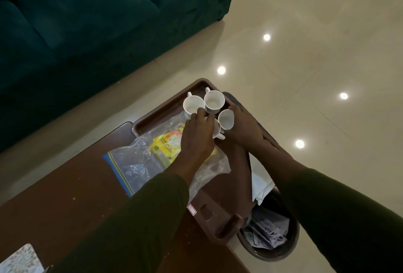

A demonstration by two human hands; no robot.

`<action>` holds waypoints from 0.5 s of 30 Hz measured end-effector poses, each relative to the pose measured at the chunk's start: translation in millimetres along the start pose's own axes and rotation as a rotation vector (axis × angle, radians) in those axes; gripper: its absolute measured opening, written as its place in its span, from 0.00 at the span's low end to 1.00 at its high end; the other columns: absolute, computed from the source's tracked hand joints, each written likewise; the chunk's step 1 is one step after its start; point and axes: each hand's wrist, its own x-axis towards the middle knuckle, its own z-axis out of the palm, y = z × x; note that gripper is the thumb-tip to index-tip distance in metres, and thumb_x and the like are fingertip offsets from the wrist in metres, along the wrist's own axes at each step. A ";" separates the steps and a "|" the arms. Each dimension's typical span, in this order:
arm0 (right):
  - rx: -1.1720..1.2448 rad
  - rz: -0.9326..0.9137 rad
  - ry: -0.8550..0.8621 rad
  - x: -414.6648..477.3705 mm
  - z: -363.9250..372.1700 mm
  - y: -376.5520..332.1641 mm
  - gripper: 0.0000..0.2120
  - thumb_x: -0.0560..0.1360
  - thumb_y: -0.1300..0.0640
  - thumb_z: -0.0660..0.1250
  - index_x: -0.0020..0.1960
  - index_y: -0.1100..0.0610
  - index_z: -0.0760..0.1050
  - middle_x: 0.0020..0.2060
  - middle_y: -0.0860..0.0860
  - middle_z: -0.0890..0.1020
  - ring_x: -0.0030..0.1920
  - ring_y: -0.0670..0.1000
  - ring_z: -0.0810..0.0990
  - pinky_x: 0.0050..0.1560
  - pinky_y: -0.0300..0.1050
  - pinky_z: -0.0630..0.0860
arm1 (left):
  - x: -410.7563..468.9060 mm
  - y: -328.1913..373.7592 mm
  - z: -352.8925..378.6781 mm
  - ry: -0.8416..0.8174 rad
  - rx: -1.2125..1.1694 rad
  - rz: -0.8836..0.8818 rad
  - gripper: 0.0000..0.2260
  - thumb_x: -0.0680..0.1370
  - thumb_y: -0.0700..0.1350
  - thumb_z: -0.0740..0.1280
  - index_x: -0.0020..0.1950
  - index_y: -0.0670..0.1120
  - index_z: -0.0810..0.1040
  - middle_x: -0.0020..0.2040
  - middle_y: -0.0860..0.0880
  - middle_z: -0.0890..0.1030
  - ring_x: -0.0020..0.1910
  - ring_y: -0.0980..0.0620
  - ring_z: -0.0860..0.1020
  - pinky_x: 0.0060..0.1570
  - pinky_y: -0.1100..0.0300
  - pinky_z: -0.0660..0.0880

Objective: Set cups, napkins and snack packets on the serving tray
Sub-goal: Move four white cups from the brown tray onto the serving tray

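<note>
A brown serving tray (157,115) lies on the dark wooden table. At its far end stand two white cups, one on the left (193,104) and one on the right (214,101). My right hand (244,129) holds a third white cup (226,119), tilted with its mouth toward me. My left hand (197,135) covers a fourth cup (218,130) whose handle shows by my fingers; its grip is hidden. A clear zip bag (135,159) with yellow snack packets (166,145) lies across the tray under my left wrist.
The table (65,185) has a patterned mat (20,260) at its near left corner. A round waste bin (270,235) with paper and white cloth stands on the tiled floor right of the tray. A dark green sofa (87,22) fills the upper left.
</note>
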 end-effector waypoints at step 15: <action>0.034 -0.218 0.211 -76.1 -22.8 -110.1 0.30 0.63 0.52 0.75 0.62 0.59 0.71 0.58 0.56 0.78 0.59 0.58 0.74 0.55 0.47 0.69 | -108.1 -46.7 -90.9 0.205 -0.123 -0.066 0.32 0.67 0.50 0.73 0.70 0.51 0.68 0.63 0.48 0.74 0.60 0.45 0.75 0.55 0.48 0.76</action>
